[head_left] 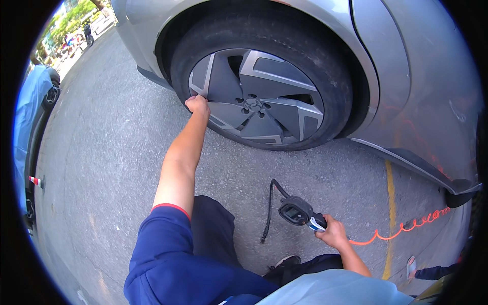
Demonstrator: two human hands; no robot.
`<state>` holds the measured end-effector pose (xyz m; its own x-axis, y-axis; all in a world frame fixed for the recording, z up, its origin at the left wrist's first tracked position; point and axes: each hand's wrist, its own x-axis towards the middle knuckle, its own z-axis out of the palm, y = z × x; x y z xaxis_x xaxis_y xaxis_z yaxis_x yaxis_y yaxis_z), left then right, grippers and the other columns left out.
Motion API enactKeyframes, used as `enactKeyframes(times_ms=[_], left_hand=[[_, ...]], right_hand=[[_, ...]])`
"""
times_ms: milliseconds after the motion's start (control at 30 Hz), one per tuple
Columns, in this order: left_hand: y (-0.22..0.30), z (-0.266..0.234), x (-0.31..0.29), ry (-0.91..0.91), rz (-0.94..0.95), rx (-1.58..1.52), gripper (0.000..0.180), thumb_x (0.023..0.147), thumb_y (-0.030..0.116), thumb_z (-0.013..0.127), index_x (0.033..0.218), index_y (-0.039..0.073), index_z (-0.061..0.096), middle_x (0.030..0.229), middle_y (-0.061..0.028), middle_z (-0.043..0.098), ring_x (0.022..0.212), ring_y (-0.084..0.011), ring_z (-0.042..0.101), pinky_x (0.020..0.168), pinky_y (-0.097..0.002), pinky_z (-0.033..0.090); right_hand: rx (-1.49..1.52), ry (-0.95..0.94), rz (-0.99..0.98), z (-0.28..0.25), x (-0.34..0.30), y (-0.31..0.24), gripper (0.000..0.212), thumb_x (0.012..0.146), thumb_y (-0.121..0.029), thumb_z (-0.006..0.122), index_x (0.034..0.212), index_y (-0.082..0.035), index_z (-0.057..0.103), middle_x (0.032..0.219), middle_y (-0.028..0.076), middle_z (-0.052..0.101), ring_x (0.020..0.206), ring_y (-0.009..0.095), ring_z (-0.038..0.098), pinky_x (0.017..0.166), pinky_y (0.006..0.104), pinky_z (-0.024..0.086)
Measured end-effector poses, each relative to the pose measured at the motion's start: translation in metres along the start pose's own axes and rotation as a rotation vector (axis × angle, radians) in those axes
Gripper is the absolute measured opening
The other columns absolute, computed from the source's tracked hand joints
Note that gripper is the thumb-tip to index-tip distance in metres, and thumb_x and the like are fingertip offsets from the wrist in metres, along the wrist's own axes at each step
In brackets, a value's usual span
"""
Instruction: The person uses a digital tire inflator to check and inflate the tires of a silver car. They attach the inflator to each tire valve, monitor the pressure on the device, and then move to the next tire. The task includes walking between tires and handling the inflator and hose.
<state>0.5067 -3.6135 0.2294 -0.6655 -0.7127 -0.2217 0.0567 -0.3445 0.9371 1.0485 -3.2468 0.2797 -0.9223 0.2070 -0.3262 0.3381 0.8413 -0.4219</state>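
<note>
My left hand [198, 104] is at the left edge of the car wheel [284, 113], its fingers closed together against the rim; whatever they pinch is hidden. The black tyre [335, 96] surrounds a grey and silver multi-spoke wheel cover. Lower down, my right hand [333, 232] wraps round the handle of a tyre inflator gauge [296, 211] with a dark body and a small screen. From its head a short black hose [269, 208] bends over and hangs down, with its end fitting free. An orange coiled air hose [391, 235] runs off from behind the handle to the right.
The grey car's body [432, 66] arches over the wheel and extends right. A yellow line [390, 198] crosses the asphalt. Another person's foot [412, 267] shows at lower right. Far left stand a blue-covered car [33, 107] and a red-and-white cone [36, 181].
</note>
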Motion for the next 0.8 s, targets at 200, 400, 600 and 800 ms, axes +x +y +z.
enactKeyframes(times_ms=[200,400,600,800], left_hand=[[0.004,0.007,0.011,-0.086,-0.308,-0.101,0.021,0.085,0.0,0.043,0.097,-0.004,0.06,0.09,-0.016,0.059,0.054,-0.0229,0.051,0.043,-0.0342,0.042],[0.008,-0.004,0.012,-0.31,-0.513,-0.071,0.018,0.094,0.016,0.04,0.091,0.008,0.056,0.069,-0.0033,0.05,0.06,-0.0159,0.05,0.056,-0.0297,0.045],[0.01,0.005,0.011,-0.135,-0.305,-0.027,0.02,0.092,0.007,0.042,0.091,0.002,0.061,0.077,-0.0099,0.059,0.056,-0.0174,0.053,0.048,-0.0281,0.045],[0.009,0.008,0.023,-0.186,-0.346,-0.006,0.02,0.095,0.011,0.042,0.097,0.003,0.06,0.081,-0.011,0.06,0.06,-0.0197,0.054,0.053,-0.0308,0.048]], right_hand=[[0.006,0.007,-0.008,0.0,-0.003,-0.005,0.056,0.064,-0.025,0.073,0.115,-0.005,0.059,0.095,0.019,0.069,0.091,0.038,0.067,0.081,0.0448,0.052],[-0.038,-0.036,0.004,-0.005,-0.004,-0.009,0.055,0.065,-0.024,0.072,0.115,-0.005,0.059,0.093,0.019,0.069,0.089,0.037,0.067,0.081,0.0459,0.052],[-0.047,-0.064,0.018,-0.008,-0.004,-0.012,0.054,0.066,-0.024,0.071,0.115,-0.004,0.059,0.094,0.02,0.069,0.09,0.037,0.067,0.081,0.0464,0.052],[-0.005,-0.045,0.018,-0.006,-0.004,-0.008,0.054,0.066,-0.022,0.072,0.114,-0.003,0.058,0.095,0.021,0.069,0.091,0.038,0.066,0.082,0.0455,0.052]])
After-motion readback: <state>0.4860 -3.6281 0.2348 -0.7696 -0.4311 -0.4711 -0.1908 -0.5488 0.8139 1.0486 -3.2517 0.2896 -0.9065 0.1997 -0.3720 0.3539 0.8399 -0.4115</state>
